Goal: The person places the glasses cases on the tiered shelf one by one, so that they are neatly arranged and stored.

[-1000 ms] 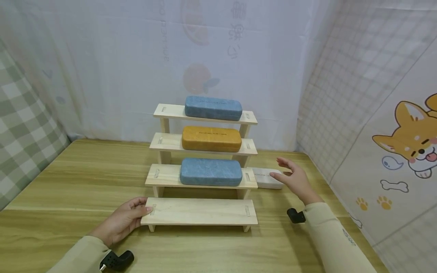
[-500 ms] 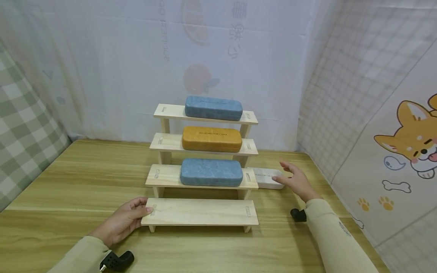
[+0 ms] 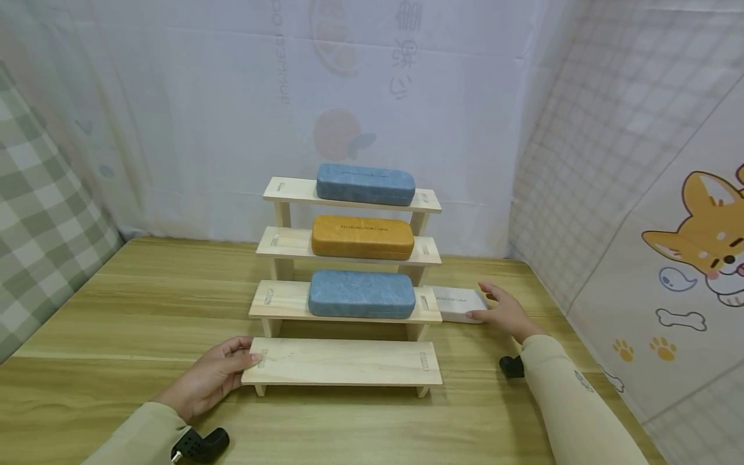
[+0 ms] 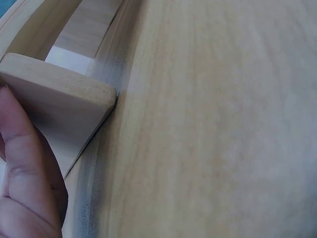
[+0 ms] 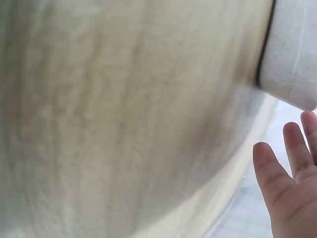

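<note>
A stepped wooden display stand stands mid-table in the head view. My left hand grips the left end of its lowest shelf, thumb on top; in the left wrist view, fingers lie against a wooden leg. To the stand's right lies a white glasses case, its left end hidden behind the stand. My right hand is at that case's right end, thumb towards the near side, fingers towards the far side. In the right wrist view, the fingers are spread and fairly straight beside the case.
Glasses cases sit on the upper shelves: blue on top, mustard below it, another blue below that. The lowest shelf is bare wood. A white curtain hangs behind; a dog-print cloth stands at the right.
My right hand has lowered and come in around the right end of the white glasses case. The left hand keeps its grip on the stand.
</note>
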A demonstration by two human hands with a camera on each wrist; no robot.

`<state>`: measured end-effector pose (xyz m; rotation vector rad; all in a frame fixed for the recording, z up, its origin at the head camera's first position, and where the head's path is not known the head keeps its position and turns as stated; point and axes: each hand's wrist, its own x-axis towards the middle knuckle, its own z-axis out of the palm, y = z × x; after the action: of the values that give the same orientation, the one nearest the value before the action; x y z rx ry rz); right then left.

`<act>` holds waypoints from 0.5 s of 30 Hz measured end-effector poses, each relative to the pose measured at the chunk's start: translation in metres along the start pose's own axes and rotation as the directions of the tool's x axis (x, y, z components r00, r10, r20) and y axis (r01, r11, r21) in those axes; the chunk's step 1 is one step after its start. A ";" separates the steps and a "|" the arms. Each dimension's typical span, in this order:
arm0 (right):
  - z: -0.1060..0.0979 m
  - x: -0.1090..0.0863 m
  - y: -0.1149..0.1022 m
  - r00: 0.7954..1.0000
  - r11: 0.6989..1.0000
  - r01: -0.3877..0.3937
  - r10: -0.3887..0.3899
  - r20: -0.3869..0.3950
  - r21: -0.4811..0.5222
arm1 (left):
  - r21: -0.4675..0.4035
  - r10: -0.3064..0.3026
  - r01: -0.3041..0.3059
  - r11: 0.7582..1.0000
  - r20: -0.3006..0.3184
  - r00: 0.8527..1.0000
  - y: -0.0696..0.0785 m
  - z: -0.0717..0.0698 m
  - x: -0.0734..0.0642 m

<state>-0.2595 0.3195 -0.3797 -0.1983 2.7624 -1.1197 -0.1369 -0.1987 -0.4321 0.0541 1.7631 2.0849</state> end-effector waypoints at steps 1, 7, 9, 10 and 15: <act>0.000 0.000 0.000 1.000 1.000 -0.011 0.011 0.006 0.004 | -0.003 0.001 -0.001 1.000 0.005 1.000 0.000 0.000 0.000; 0.003 0.000 0.004 0.998 0.999 -0.045 0.045 0.033 0.003 | -0.018 0.005 -0.005 1.000 0.023 1.000 -0.001 -0.001 0.001; 0.004 0.001 0.005 0.998 0.999 -0.044 0.045 0.038 -0.010 | -0.021 0.005 -0.004 1.000 0.021 1.000 -0.001 -0.001 0.001; 0.004 0.002 0.006 0.998 0.999 -0.043 0.044 0.038 -0.020 | -0.021 0.005 -0.004 1.000 0.020 1.000 -0.001 -0.001 0.001; 0.006 0.006 0.009 0.998 0.999 -0.037 0.038 0.041 -0.040 | -0.023 -0.002 0.003 1.000 0.013 1.000 -0.001 -0.001 0.001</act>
<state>-0.2648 0.3204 -0.3910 -0.1716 2.7411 -1.0415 -0.1379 -0.1991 -0.4337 0.0587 1.7300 2.0985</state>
